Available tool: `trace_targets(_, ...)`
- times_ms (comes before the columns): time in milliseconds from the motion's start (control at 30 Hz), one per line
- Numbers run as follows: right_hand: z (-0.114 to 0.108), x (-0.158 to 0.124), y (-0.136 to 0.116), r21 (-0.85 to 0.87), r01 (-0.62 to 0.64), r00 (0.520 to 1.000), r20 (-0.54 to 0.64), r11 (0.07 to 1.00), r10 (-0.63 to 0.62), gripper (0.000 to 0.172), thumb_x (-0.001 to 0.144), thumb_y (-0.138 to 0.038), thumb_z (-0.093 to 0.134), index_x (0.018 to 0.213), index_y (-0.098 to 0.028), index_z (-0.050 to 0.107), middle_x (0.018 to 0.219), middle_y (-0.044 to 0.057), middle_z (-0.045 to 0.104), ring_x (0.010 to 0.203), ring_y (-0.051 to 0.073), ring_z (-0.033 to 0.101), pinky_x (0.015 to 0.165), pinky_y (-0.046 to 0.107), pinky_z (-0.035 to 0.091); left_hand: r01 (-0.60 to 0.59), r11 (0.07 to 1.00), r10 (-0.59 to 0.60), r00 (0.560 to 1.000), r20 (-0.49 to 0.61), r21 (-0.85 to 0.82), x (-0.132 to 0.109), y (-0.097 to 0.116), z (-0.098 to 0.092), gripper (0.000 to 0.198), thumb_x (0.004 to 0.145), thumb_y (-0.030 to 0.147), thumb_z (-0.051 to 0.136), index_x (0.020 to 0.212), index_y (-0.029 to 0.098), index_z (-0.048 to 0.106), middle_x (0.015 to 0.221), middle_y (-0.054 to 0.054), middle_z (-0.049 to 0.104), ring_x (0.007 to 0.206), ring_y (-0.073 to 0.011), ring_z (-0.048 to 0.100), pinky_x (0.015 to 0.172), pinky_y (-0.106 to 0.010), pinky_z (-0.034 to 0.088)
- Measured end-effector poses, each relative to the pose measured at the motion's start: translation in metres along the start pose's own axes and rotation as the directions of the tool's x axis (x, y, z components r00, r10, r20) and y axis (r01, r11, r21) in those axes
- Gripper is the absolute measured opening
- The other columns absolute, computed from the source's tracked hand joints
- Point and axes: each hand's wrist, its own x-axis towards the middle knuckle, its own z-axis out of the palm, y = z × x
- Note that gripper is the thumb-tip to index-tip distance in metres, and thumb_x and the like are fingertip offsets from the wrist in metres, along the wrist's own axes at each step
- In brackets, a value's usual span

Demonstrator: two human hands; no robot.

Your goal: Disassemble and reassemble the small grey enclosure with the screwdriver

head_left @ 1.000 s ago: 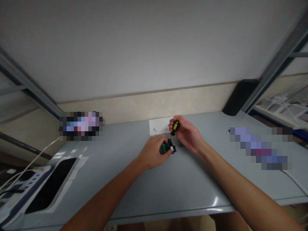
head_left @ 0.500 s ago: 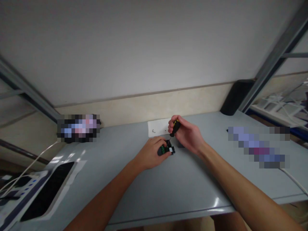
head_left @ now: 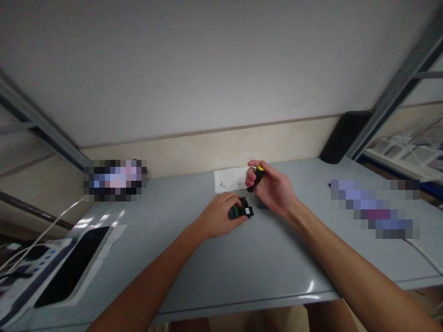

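Note:
My left hand (head_left: 218, 216) is closed on a small black device (head_left: 241, 211) with a green circuit board showing, pressed against the grey table (head_left: 242, 263). My right hand (head_left: 273, 189) grips a small screwdriver with a black and yellow handle (head_left: 256, 177), held nearly upright. Its tip points down into the device. A white paper (head_left: 230, 180) with a few tiny dark screws on it lies just behind both hands, near the wall.
A white and dark machine (head_left: 51, 272) with cables stands at the table's left edge. A black object (head_left: 341, 138) leans at the back right corner beside a metal frame post (head_left: 398, 87). Blurred-out patches lie at the left back and right.
The screwdriver handle has turned slightly in my right hand, and its yellow end now faces up. Both hands stay at the same spot on the device.

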Motion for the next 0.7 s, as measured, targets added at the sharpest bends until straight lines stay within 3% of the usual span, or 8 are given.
trace_targets(133,-0.0013,-0.0039,-0.0024,0.010,-0.003,1.000,0.014,1.000,0.003,0.042,0.075,-0.054,0.092,0.090,-0.026,0.065,0.097,0.003,0.066,0.087,0.020,0.061,0.084,0.036,0.052,0.007,1.000,-0.007,1.000,-0.021,0.001,-0.0007,-0.0002,0.0014,0.023,0.094,0.037,0.083,0.101,0.024,0.065,0.120,-0.007,0.077,0.113,-0.0276,0.073,0.104,-0.046,0.056)
trace_targets(233,0.0000,-0.0060,-0.0031,-0.006,-0.023,1.000,0.004,1.000,0.023,0.052,0.072,-0.054,0.097,0.081,-0.025,0.054,0.100,0.003,0.068,0.086,0.019,0.063,0.082,0.036,0.052,0.029,1.000,-0.029,0.999,-0.021,-0.001,-0.0006,0.0006,0.0017,0.026,0.092,0.036,0.085,0.104,0.025,0.064,0.118,-0.006,0.078,0.113,-0.0282,0.072,0.102,-0.046,0.056)
trace_targets(333,0.0019,-0.0044,-0.0014,-0.049,0.008,1.000,0.013,0.999,-0.007,0.061,0.073,-0.060,0.097,0.079,-0.026,0.047,0.077,-0.003,0.055,0.070,0.017,0.052,0.070,0.032,0.046,0.047,0.999,-0.047,0.999,-0.021,-0.001,-0.0004,0.0011,0.0011,0.029,0.090,0.037,0.086,0.104,0.025,0.064,0.116,-0.005,0.078,0.112,-0.0282,0.072,0.101,-0.046,0.055)
trace_targets(433,0.0027,-0.0007,0.0008,-0.042,0.054,0.999,-0.004,0.998,-0.055,0.056,0.079,-0.073,0.087,0.087,-0.028,0.055,0.068,-0.005,0.039,0.063,0.016,0.040,0.063,0.032,0.042,0.048,0.999,-0.048,0.999,-0.018,0.007,-0.0005,0.0011,0.0007,0.030,0.090,0.038,0.086,0.105,0.025,0.063,0.116,-0.005,0.078,0.112,-0.0285,0.072,0.101,-0.047,0.055)
trace_targets(567,0.0004,0.0006,-0.0005,0.005,0.007,1.000,-0.002,1.000,-0.007,0.043,0.087,-0.067,0.079,0.100,-0.028,0.066,0.080,0.000,0.054,0.074,0.020,0.053,0.073,0.036,0.051,0.044,0.999,-0.044,0.999,-0.013,0.003,-0.0010,0.0005,0.0014,0.031,0.091,0.037,0.086,0.106,0.025,0.063,0.118,-0.006,0.078,0.115,-0.0290,0.072,0.102,-0.047,0.054)
trace_targets(700,-0.0025,-0.0024,-0.0026,-0.042,0.027,0.999,-0.021,0.999,-0.028,0.045,0.076,-0.056,0.093,0.086,-0.026,0.061,0.096,0.004,0.067,0.088,0.022,0.063,0.082,0.038,0.054,0.042,0.999,-0.042,0.999,-0.024,0.002,-0.0014,0.0000,0.0024,0.029,0.090,0.036,0.086,0.104,0.025,0.063,0.120,-0.006,0.078,0.115,-0.0285,0.072,0.103,-0.047,0.055)
